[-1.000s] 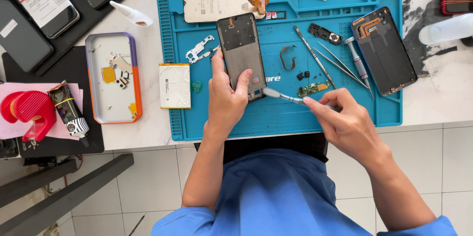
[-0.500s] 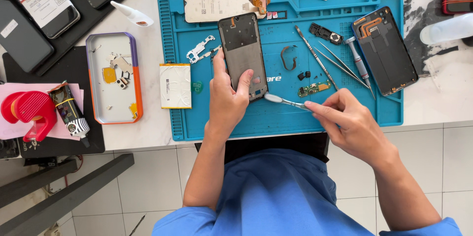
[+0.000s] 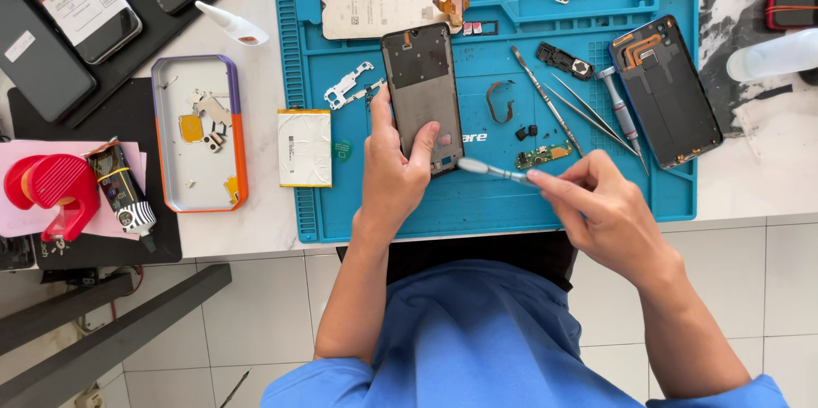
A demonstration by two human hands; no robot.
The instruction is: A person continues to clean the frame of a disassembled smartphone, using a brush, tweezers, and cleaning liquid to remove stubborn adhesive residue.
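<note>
Two bare hands work over a blue repair mat (image 3: 511, 204) on the desk (image 3: 750, 178): the left hand (image 3: 394, 176) clasps an opened phone frame (image 3: 422, 94) by its lower end, hiding that corner, while the right hand (image 3: 603, 208) pinches a slim metal tool (image 3: 490, 170) whose tip meets the frame's bottom edge; exactly where is hard to make out.

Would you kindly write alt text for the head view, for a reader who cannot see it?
Seen from above, the left hand holds an opened phone frame on a blue repair mat, while the right hand touches a thin metal tool to its lower edge. Tweezers and small parts lie nearby.
</note>
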